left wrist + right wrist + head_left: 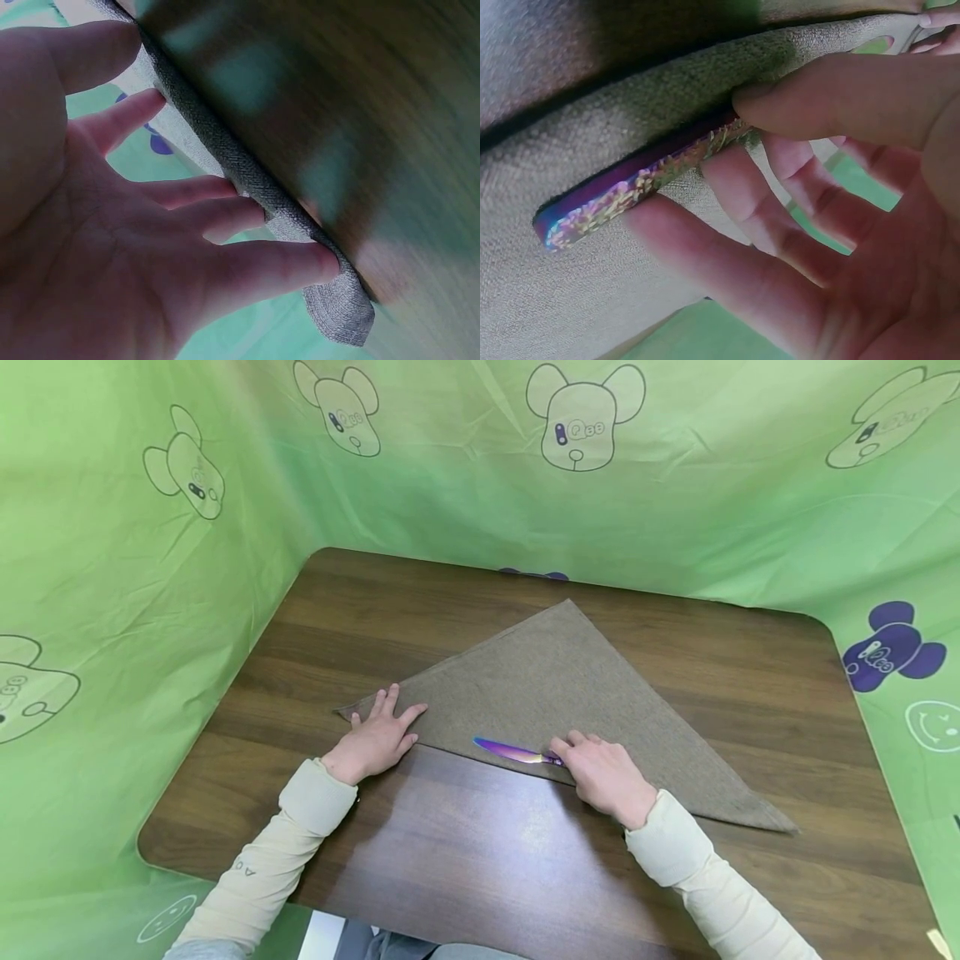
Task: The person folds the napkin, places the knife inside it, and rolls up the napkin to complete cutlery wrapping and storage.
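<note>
A grey-brown cloth napkin (555, 677), folded into a triangle, lies with its long edge toward the person. On it, near that edge, is a table knife (513, 751) with a shiny purple-blue blade pointing left. My right hand (603, 777) holds its handle between thumb and fingers. In the right wrist view, the textured iridescent handle (641, 184) lies close along the cloth. My left hand (378, 737) rests on the napkin's left corner with fingers spread. Its fingertips touch the folded edge (225, 150) in the left wrist view.
The dark wooden table (465, 868) has rounded corners and a bright reflection in front of the napkin. A green curtain (465, 502) printed with cartoon bear heads stands behind the table and along its sides. The person's lap (450, 950) shows at the front edge.
</note>
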A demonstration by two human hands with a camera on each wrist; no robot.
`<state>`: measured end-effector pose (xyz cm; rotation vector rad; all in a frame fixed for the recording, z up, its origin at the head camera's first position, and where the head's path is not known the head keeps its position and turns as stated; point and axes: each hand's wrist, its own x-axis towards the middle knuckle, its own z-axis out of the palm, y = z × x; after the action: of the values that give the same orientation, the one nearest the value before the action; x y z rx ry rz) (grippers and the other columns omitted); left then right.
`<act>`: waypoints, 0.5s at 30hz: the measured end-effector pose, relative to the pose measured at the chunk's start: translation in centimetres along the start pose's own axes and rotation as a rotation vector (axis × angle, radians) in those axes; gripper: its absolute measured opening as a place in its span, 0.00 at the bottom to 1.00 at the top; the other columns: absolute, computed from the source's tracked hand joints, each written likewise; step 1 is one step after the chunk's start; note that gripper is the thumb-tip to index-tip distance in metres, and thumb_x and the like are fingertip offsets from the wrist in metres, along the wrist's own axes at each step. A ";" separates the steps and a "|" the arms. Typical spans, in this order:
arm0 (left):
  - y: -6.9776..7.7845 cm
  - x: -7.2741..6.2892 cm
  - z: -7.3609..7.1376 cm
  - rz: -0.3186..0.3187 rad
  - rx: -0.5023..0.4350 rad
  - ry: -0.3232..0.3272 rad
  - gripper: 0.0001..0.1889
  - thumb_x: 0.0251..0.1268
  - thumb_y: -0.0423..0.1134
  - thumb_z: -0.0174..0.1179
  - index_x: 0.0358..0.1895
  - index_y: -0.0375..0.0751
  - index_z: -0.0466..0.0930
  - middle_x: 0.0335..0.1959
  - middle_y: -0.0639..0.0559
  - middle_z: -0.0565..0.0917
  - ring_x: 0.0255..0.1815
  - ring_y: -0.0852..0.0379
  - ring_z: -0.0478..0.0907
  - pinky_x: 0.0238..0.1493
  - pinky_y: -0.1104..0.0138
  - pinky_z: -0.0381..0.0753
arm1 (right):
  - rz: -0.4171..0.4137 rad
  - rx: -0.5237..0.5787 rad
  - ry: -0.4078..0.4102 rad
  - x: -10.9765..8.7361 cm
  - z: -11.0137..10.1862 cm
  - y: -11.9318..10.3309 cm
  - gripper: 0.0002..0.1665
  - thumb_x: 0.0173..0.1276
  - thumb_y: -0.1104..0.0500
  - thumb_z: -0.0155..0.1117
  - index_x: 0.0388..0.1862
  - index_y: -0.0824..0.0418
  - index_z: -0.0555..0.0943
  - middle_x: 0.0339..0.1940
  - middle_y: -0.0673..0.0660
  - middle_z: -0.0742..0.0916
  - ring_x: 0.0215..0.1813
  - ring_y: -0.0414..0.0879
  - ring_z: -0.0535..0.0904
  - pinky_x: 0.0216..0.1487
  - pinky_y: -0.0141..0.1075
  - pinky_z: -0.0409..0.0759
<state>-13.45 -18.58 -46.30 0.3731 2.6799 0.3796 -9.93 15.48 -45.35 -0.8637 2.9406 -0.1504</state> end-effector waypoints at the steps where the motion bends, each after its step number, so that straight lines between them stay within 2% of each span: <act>1: 0.0 0.0 0.0 -0.002 -0.001 -0.002 0.27 0.75 0.45 0.47 0.75 0.53 0.57 0.77 0.30 0.41 0.78 0.32 0.39 0.60 0.26 0.55 | 0.001 0.001 -0.002 0.0 0.0 0.0 0.24 0.49 0.75 0.62 0.42 0.52 0.78 0.34 0.54 0.82 0.33 0.56 0.79 0.24 0.45 0.76; 15: 0.1 0.0 0.0 -0.001 0.001 -0.003 0.27 0.75 0.44 0.47 0.75 0.53 0.57 0.77 0.29 0.41 0.78 0.32 0.40 0.60 0.26 0.55 | 0.005 0.011 0.000 -0.2 0.1 -0.1 0.27 0.46 0.75 0.63 0.43 0.52 0.79 0.33 0.54 0.81 0.32 0.55 0.77 0.21 0.45 0.74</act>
<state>-13.44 -18.48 -46.23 0.3721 2.6779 0.3767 -9.70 15.48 -45.39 -0.8547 2.9390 -0.1669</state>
